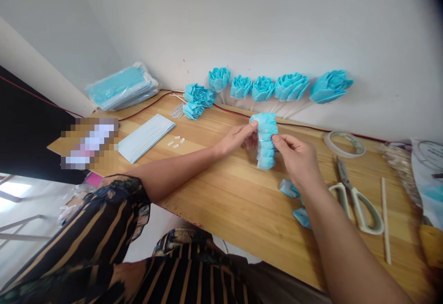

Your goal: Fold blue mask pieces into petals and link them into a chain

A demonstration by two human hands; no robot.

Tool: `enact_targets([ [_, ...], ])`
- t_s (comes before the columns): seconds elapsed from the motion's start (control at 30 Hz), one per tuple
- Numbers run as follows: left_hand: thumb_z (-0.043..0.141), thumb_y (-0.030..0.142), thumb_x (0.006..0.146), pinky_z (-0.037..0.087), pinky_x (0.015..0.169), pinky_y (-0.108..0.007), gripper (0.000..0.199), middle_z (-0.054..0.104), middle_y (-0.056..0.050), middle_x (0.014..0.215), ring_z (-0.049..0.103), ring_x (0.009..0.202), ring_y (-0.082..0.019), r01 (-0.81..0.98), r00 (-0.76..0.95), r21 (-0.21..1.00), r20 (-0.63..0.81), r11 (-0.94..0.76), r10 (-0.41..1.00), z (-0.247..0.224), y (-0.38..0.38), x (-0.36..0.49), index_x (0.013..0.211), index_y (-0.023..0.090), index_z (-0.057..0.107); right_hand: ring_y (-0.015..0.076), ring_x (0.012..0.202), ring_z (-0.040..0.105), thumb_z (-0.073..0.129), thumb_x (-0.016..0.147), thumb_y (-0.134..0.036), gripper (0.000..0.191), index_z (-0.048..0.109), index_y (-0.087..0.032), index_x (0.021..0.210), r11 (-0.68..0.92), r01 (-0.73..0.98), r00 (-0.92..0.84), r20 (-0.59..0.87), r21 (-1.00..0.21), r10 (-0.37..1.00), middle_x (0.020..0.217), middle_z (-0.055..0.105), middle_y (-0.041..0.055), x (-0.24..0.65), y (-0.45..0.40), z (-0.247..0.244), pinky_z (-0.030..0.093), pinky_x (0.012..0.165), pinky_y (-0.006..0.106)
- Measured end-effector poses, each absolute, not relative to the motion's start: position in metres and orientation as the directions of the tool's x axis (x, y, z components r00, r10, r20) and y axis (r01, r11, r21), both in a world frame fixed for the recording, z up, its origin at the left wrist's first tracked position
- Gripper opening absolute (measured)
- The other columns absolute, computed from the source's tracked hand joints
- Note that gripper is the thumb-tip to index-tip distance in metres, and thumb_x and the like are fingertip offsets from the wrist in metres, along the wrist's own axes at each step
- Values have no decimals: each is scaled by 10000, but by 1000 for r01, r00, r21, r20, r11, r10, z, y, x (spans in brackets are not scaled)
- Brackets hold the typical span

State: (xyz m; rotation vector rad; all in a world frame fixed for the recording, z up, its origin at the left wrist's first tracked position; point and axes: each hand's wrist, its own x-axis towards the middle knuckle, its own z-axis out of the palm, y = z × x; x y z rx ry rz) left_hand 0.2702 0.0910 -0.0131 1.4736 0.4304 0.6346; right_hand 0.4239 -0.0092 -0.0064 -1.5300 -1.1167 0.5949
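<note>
Between my hands, above the wooden table (214, 198), hangs a strip of blue petals (266, 143), overlapped in a row with clear tape along it. My left hand (244, 137) pinches its upper left edge, with some fingers hidden behind it. At the strip's right edge, the thumb and fingers of my right hand (298, 156) grip it about halfway down. Loose folded blue pieces (289, 187) lie on the table below my right hand, partly covered by my forearm.
Finished blue flowers (263, 88) on sticks lean along the wall. Scissors (356, 198), a tape roll (344, 144) and a thin stick (386, 221) lie right. To the left are a stack of face masks (147, 137), small white scraps (176, 141) and bagged masks (121, 87).
</note>
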Motion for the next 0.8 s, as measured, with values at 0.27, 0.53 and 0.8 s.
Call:
enact_targets([
  [0.27,720,558,734,386,591,-223,462,562,21,627,515,597,-73,-133,754,990,124,-35,645,-17,94,273,710,143,518,176,661,579,714,742,-506,260,698,-247,716,28,267,441,148,-963,885,690,655,-7,419,-9,-2,479,634,307],
  [0.53,725,523,746,339,576,-233,449,510,42,613,468,576,-62,-128,790,991,122,-33,601,-17,90,273,688,150,481,136,571,452,708,753,-510,291,647,-235,681,23,276,364,126,-961,923,610,536,-36,422,-10,-5,379,543,281],
  [0.8,690,619,741,379,591,-231,510,542,33,608,502,585,-67,-176,812,984,154,-16,563,-15,94,271,710,142,512,143,620,490,646,811,-545,368,609,-224,636,46,316,411,180,-948,894,646,567,-22,423,-9,-5,418,601,282],
])
